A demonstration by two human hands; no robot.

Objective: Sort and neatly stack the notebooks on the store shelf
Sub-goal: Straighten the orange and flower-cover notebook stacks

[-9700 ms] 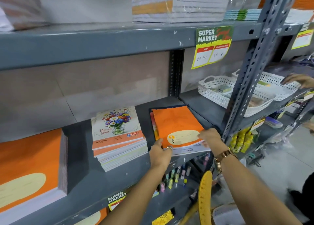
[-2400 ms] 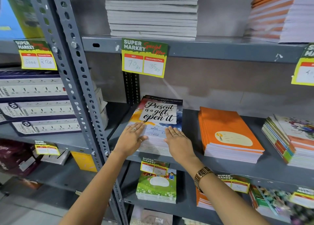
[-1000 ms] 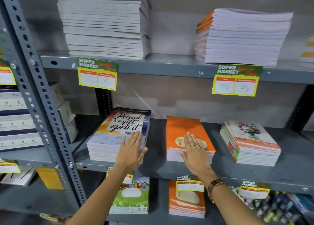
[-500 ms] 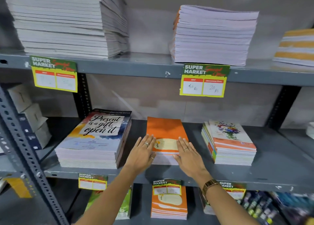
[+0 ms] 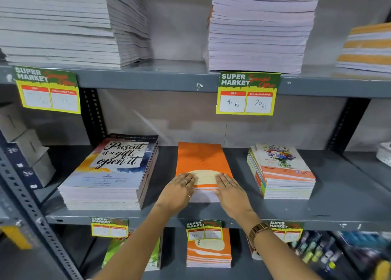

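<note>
Shifted over from the large "Present is a gift" notebook pile at left, left hand and right hand now flat, fingers extended, flanking the orange paper-covered notebook stack mid-frame on the grey metal shelf, presumably squaring it next.

Grey metal shelf carried three notebook stacks: orange stack under both flat hands, left hand and right hand; "Present is a gift" stack beyond the left hand; floral stack beyond the right.
</note>
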